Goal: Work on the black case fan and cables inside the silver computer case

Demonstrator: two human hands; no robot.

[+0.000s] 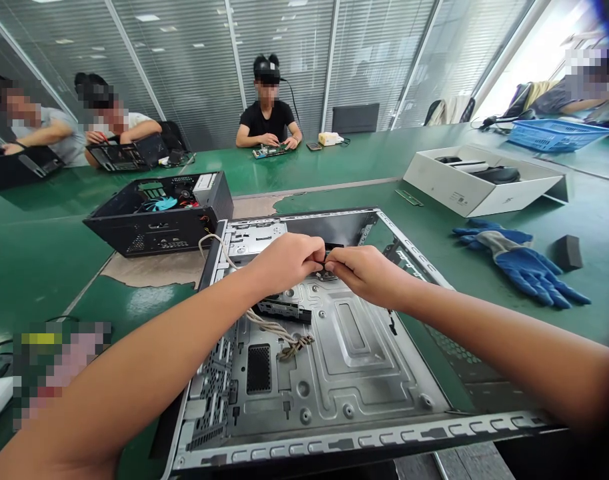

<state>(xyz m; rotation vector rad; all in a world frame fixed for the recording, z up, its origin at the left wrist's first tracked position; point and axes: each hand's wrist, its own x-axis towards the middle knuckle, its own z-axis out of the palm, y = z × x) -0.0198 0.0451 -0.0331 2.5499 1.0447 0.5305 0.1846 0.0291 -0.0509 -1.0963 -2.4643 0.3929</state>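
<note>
An open metal computer case [399, 380] lies on its side in front of me. Over its far part, my left hand [290, 261] and my right hand [368, 272] meet, thumbs and fingertips pinched together. A small dark piece [334, 248] shows between and behind the fingertips; its kind is mostly hidden. Below my left wrist, a black slotted part [284, 310] rests on the case floor. Beside it runs a bundle of pale twisted cables [271, 325], its bunched end near the case's middle.
Another black computer case [154, 230] with a blue fan stands at left. On the right are a white box [477, 190], blue-grey gloves [527, 263], a dark block [567, 253] and a green memory stick [409, 197]. A blue basket [554, 137] stands farther back; several people sit around the table.
</note>
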